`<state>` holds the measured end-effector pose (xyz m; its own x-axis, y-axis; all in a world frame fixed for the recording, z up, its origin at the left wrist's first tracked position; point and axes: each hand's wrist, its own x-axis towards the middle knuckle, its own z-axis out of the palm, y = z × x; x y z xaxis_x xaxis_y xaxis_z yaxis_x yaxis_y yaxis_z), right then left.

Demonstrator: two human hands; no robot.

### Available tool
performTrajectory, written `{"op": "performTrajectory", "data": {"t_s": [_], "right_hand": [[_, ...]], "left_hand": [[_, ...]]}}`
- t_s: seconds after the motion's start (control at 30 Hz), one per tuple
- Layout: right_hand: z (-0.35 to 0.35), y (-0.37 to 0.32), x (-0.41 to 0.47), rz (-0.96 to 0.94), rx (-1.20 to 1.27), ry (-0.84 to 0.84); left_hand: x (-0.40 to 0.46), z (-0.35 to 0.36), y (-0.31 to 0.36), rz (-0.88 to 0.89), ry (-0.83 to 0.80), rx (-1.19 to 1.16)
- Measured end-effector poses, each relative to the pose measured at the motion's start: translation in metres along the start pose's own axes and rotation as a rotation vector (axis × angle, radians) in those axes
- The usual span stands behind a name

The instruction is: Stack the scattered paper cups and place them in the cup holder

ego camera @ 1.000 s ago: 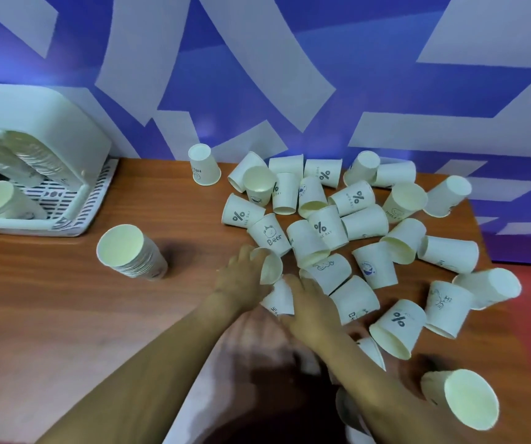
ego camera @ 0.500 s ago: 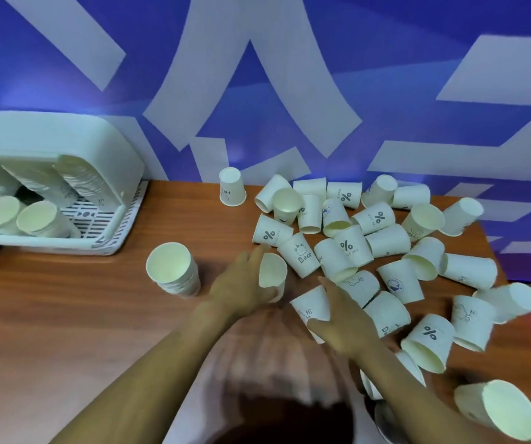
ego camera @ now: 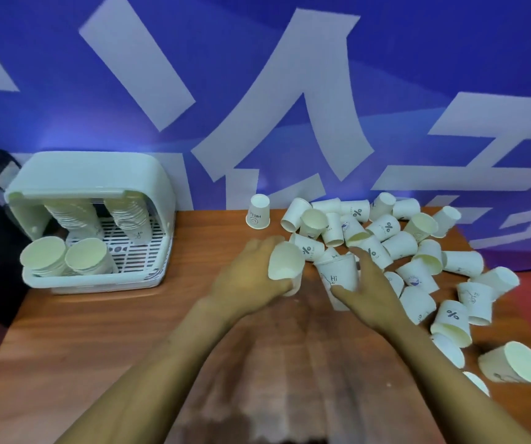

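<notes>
Head view: at the centre of the frame the left hand (ego camera: 251,277) grips a paper cup (ego camera: 285,262) tilted on its side, its open mouth facing the camera, fingers curled round its wall. Just right of it, the right hand (ego camera: 369,291) holds an upside-down cup marked "Hi" (ego camera: 337,277), thumb below and fingers wrapped over its far side. The two held cups sit close together, not nested. To the right, a heap of scattered paper cups (ego camera: 398,245) covers the wooden table (ego camera: 104,331), most lying on their sides, some printed with a percent sign. One upturned cup (ego camera: 258,212) stands alone near the blue and white wall (ego camera: 257,91). At the left of the frame the white cup holder (ego camera: 97,187) contains several stacks of cups (ego camera: 65,257).
</notes>
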<state>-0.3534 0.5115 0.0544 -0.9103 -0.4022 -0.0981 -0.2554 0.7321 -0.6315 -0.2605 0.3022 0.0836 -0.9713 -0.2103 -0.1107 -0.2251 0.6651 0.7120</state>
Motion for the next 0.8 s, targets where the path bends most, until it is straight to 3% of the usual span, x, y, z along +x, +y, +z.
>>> {"op": "performTrajectory", "data": {"t_s": [0.17,0.33,0.57,0.8], "right_hand": [[0.0,-0.039,0.003,-0.096,0.0,0.039],[0.008,-0.071,0.016,-0.172,0.083,0.029],[0.037,-0.127,0.01,-0.281,0.154,-0.06],[0.098,-0.204,0.007,-0.35,0.036,-0.109]], "left_hand": [[-0.006,-0.044,-0.009,0.003,0.091,-0.011],[-0.021,-0.074,-0.027,-0.121,0.255,0.005],[-0.055,-0.103,-0.077,-0.268,0.3,0.034],[-0.07,-0.159,-0.143,-0.273,0.279,-0.002]]}}
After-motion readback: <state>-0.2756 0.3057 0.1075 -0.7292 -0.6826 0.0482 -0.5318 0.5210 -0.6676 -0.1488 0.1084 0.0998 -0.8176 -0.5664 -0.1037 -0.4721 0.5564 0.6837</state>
